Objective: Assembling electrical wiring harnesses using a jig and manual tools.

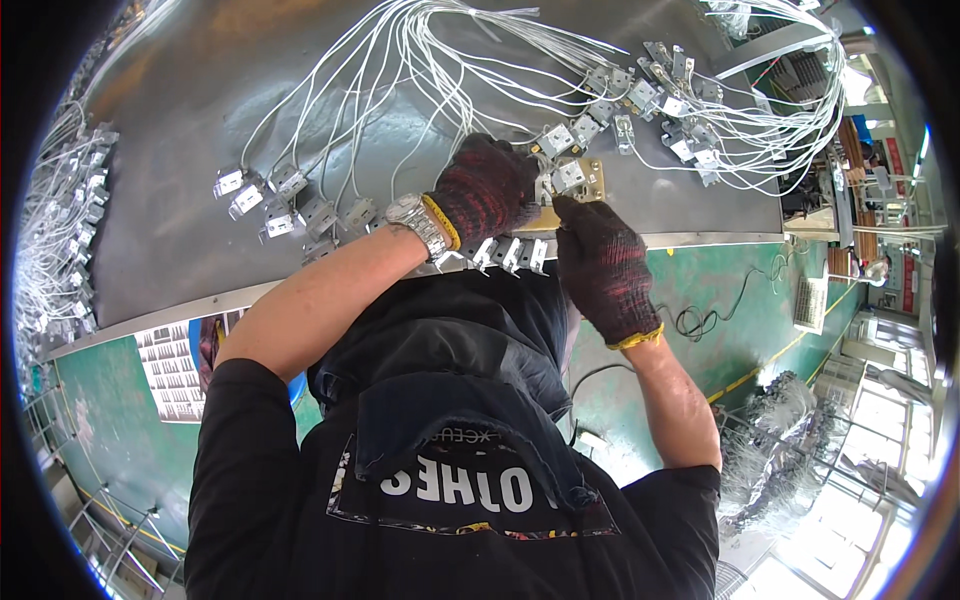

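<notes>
My left hand [488, 188], in a dark red-black knit glove with a watch at the wrist, rests at the table's near edge. Its fingers curl closed beside a brass-coloured plate [597, 180]; what they hold is hidden. Close by on the right, my right hand [607, 268] wears a matching glove. Its fingertips are pinched together at the plate's near side, over something too small to make out. On the plate sits a small metal part [568, 177]. Several bent metal brackets [510, 256] stick out along the table edge below my left hand.
White wires [430, 60] with metal end pieces [275, 218] fan across the grey metal table [190, 190]. Another wired bunch [690, 140] lies at the right, and a pile [65, 230] at the far left. A black cable [705, 318] lies on the green floor.
</notes>
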The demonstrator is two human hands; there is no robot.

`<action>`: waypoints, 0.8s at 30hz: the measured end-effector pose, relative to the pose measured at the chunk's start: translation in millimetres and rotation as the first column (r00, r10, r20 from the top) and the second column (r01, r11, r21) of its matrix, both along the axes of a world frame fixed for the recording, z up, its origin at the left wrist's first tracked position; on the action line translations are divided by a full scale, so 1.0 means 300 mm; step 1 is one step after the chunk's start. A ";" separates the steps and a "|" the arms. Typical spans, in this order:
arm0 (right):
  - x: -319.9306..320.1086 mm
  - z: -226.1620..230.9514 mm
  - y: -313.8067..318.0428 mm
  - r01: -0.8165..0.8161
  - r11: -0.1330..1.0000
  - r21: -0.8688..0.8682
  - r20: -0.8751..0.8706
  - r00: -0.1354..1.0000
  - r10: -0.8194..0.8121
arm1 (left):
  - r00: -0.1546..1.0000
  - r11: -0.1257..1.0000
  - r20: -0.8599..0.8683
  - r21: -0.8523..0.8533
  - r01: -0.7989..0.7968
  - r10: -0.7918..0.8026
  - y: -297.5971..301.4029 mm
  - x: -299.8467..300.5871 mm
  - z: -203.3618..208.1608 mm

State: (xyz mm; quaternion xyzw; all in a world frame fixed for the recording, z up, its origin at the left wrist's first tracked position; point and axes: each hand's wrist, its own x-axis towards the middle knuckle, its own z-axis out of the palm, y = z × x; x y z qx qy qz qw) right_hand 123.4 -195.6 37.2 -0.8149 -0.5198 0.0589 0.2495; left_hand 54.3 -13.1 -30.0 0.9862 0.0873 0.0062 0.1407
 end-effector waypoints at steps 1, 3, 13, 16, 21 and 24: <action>0.000 -0.009 -0.002 0.007 1.000 0.012 -0.020 1.000 -0.007 | 1.000 0.999 0.005 0.030 0.012 -0.012 0.000 0.000 -0.005; 0.010 -0.012 -0.002 0.009 0.999 0.030 -0.038 0.999 -0.008 | 1.000 0.998 0.012 0.066 0.019 -0.020 -0.004 -0.001 -0.012; 0.046 -0.029 -0.018 0.086 0.988 0.127 -0.229 0.972 -0.055 | 0.999 0.998 -0.041 0.068 0.011 -0.009 0.000 0.001 -0.003; 0.069 -0.021 -0.026 0.202 0.971 0.131 -0.426 0.896 -0.129 | 0.989 0.999 0.142 0.014 0.035 -0.036 0.025 -0.019 -0.023; 0.130 -0.169 -0.042 0.349 0.937 0.016 -0.656 0.711 -0.253 | 0.988 0.991 0.138 -0.107 0.081 -0.066 0.065 -0.057 0.038; 0.118 -0.196 -0.006 0.419 0.907 0.030 -0.787 0.570 -0.237 | 0.987 0.990 0.125 -0.081 0.115 -0.104 0.109 -0.115 0.057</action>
